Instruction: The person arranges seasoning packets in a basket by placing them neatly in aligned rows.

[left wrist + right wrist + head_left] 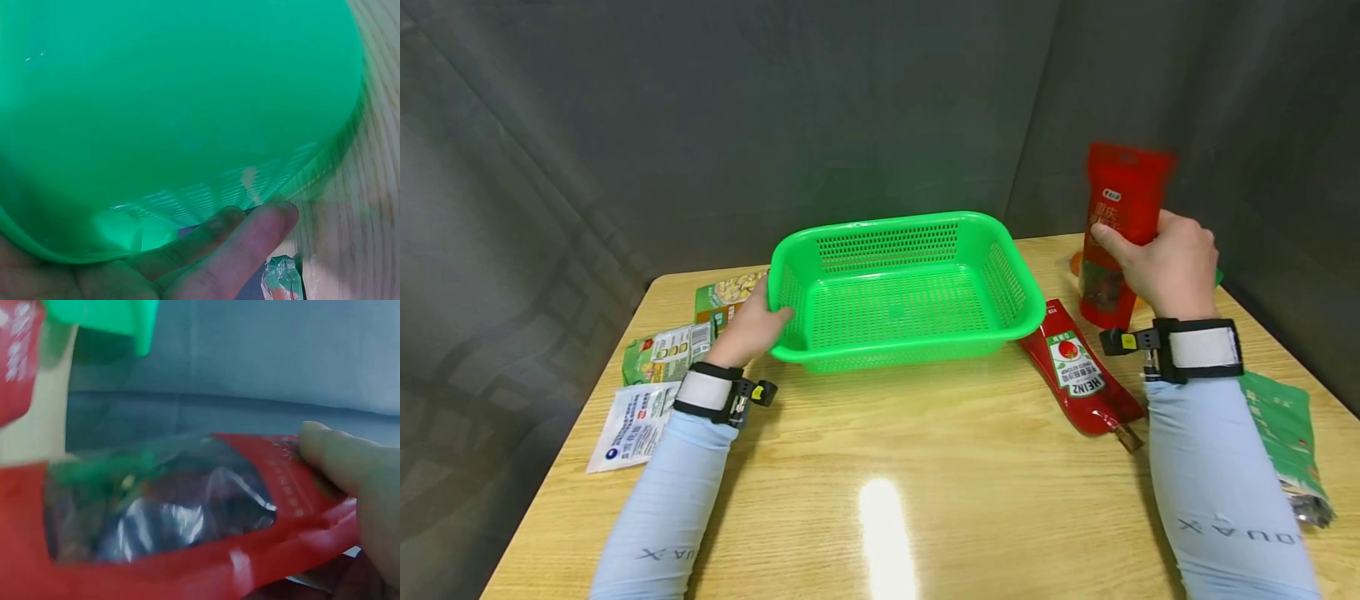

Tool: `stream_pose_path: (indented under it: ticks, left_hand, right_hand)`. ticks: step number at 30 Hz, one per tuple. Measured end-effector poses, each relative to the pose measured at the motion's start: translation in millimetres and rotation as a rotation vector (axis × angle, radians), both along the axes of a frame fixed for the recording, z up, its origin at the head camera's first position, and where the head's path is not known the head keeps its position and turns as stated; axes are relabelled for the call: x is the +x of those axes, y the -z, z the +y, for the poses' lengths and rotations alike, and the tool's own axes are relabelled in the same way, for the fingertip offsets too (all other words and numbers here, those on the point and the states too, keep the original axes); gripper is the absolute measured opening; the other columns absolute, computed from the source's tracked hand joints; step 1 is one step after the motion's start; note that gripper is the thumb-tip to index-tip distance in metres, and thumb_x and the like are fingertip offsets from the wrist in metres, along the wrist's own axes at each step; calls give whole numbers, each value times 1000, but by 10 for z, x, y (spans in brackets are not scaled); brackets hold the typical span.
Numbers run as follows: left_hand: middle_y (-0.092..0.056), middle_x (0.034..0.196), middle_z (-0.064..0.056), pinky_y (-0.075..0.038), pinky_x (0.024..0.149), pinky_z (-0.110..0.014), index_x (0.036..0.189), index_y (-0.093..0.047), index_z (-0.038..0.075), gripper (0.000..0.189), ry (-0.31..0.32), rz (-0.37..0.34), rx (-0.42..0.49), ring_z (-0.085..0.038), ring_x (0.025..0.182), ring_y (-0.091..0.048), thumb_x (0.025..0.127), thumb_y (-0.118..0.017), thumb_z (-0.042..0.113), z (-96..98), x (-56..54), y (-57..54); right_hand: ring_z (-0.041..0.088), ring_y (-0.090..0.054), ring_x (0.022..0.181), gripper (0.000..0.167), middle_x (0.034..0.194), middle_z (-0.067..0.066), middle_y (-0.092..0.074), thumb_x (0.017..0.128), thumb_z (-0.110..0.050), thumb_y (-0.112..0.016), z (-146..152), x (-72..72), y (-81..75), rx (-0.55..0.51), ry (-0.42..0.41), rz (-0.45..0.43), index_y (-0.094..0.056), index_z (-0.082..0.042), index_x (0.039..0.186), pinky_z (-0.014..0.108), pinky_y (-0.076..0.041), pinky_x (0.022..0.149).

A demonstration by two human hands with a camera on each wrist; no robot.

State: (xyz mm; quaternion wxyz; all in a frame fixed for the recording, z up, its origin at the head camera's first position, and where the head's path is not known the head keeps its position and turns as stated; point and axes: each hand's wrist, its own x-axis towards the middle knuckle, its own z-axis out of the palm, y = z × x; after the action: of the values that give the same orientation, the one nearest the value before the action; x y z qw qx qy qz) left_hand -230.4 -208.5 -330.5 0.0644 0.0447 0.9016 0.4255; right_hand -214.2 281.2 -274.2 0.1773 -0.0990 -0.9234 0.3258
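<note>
A green plastic basket [917, 353] with slotted walls stands at the back middle of the table, with nothing inside it. My left hand [751, 327] grips its left rim, thumb over the edge; in the left wrist view, fingers lie along the outside of the basket wall [187, 112]. To the right of the basket, my right hand [1174, 265] holds up a red food pouch [1126, 196], thumb across its front. The right wrist view shows the pouch's clear window [187, 494], with dark contents behind it. A red ketchup pouch [1078, 371] lies beside the basket's right end.
On the left lie a green-and-brown packet [733, 289], a green packet [670, 352] and a white packet [634, 423]. A green pouch [1281, 425] lies by my right forearm. Partly hidden behind the red pouch is an orange-marked packet [1072, 263]. A dark curtain [887, 108] hangs behind the table.
</note>
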Motion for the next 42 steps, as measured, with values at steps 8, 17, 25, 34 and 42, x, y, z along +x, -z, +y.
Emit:
stream_pose_path:
  ticks: [8,17,25,34,42]
  left_hand:
    - [-28,154,-26,-35,107,-55,159,2,7,73,4,4,5,-39,134,-37,104,-45,19,-4,15,-7]
    - [-31,152,-27,-38,104,-54,159,2,7,73,12,2,18,-39,130,-42,104,-44,18,-2,24,-16]
    - [-33,151,-27,-39,103,-54,159,0,6,72,8,9,23,-39,128,-44,104,-44,17,5,21,-11]
    - [-35,148,-27,-42,99,-54,159,-3,6,72,5,17,30,-38,124,-46,102,-45,14,47,-24,-15]
    - [-32,152,-25,-38,104,-55,159,-3,7,73,2,8,20,-39,131,-40,102,-48,17,130,-51,53]
  right_hand:
    - [33,-53,127,68,144,3,-52,91,-56,-60,-90,59,-115,-79,82,221,-49,-22,148,54,-41,100]
    - [12,-54,126,59,138,-16,-54,91,-54,-62,-184,57,-149,-131,174,403,-52,-30,144,32,-40,103]
    - [8,-57,121,52,133,-13,-60,92,-40,-69,-249,24,-148,-223,127,612,-56,-21,138,27,-41,102]
    - [12,-58,121,48,134,-7,-61,91,-26,-70,-275,10,-121,-311,19,613,-57,-18,137,30,-43,102]
    - [16,-61,117,48,133,-3,-62,91,-28,-69,-382,19,-53,-252,-39,547,-58,-17,137,30,-47,98]
